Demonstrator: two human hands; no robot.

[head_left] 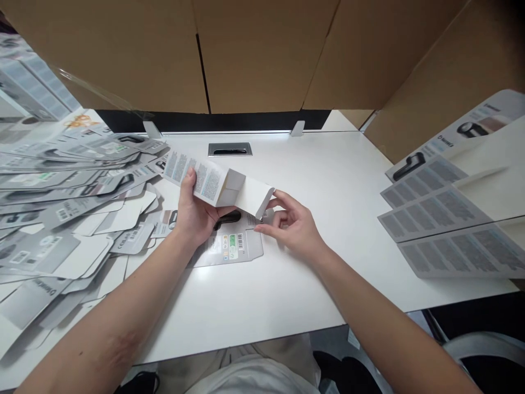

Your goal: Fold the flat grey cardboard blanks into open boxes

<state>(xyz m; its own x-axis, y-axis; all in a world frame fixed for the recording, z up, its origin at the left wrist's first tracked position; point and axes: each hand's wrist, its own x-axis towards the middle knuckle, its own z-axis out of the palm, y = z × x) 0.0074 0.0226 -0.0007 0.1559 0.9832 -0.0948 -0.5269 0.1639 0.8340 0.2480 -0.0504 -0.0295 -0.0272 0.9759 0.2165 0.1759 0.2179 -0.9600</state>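
Note:
A small printed carton (pixel 205 178) is tilted above the table, its near end open and a white flap sticking out. My left hand (pixel 192 216) is closed round its body from below, the thumb on the side with grey text blocks. My right hand (pixel 295 224) has its fingertips at the bent edge of the white end flap (pixel 256 194), thumb below and index finger above. Under the carton lies a flat printed carton blank (pixel 235 246) with a green label and barcode, partly hidden by the left hand.
A large loose heap of flat carton blanks (pixel 82 213) covers the table's left side. Printed cartons (pixel 447 219) stand in a row at the right edge. Cardboard panels (pixel 262 54) rise behind the white table (pixel 328 180), which has an inset cable outlet (pixel 229 149).

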